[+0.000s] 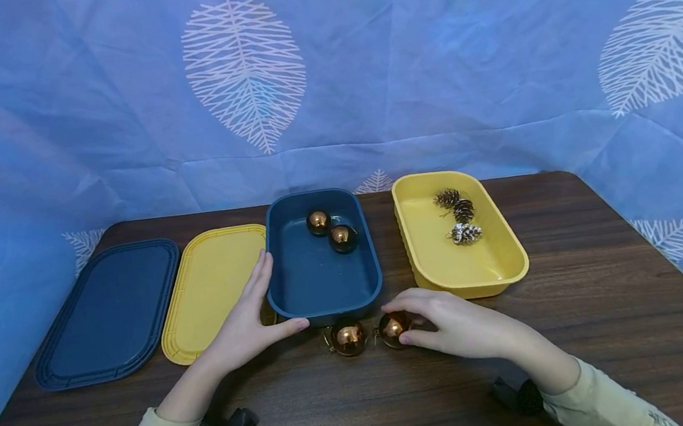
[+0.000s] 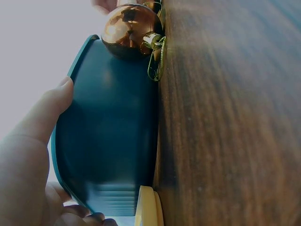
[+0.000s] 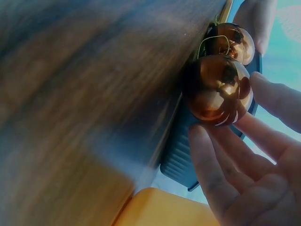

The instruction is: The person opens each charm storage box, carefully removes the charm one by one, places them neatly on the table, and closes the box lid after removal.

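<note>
In the head view a blue plastic container (image 1: 318, 285) stands on the table with two shiny copper Christmas baubles inside, one bauble (image 1: 319, 222) just behind the other (image 1: 343, 238). My left hand (image 1: 247, 327) grips its near left corner, thumb along the front rim and fingers along the left side. Two more copper baubles lie in front of the container. The right-hand bauble (image 3: 218, 89) is between the thumb and fingers of my right hand (image 1: 453, 323). Beside it sits the other bauble (image 2: 130, 30), its gold cap and string loop showing in the left wrist view.
To the right stands a yellow container (image 1: 447, 264) holding a few pine cones (image 1: 463, 211). A yellow lid (image 1: 217, 275) lies left of the blue container, and a blue lid (image 1: 114, 306) farther left. Blue leaf-patterned cloth (image 1: 351, 66) hangs behind the wooden table (image 1: 362, 412).
</note>
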`<state>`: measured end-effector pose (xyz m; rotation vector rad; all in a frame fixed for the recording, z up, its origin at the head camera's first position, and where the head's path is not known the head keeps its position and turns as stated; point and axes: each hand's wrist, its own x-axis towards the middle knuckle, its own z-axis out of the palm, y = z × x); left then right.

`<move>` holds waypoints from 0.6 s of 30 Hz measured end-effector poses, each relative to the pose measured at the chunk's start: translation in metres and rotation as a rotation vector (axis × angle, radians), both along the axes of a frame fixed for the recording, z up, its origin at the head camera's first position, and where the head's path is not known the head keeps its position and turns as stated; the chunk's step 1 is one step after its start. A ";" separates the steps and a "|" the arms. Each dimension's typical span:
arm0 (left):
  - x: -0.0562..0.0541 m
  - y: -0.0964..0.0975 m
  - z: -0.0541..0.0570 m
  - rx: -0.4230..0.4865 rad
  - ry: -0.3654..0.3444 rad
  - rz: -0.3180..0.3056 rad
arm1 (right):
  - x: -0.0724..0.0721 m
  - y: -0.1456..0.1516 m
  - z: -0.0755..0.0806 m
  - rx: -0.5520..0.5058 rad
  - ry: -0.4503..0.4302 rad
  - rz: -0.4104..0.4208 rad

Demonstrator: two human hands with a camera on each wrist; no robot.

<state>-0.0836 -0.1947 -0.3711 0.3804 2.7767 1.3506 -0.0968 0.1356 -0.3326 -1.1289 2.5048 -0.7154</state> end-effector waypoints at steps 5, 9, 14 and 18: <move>-0.001 0.000 -0.001 -0.008 0.006 -0.002 | 0.000 -0.001 0.000 0.001 -0.009 -0.008; -0.001 -0.001 -0.001 -0.012 0.005 0.000 | -0.001 -0.001 0.000 -0.001 -0.013 -0.014; -0.001 -0.001 -0.001 -0.010 0.012 -0.003 | -0.001 -0.001 0.001 -0.006 -0.009 -0.017; -0.001 -0.001 -0.002 -0.010 0.012 -0.004 | 0.000 -0.001 0.005 0.002 0.030 -0.021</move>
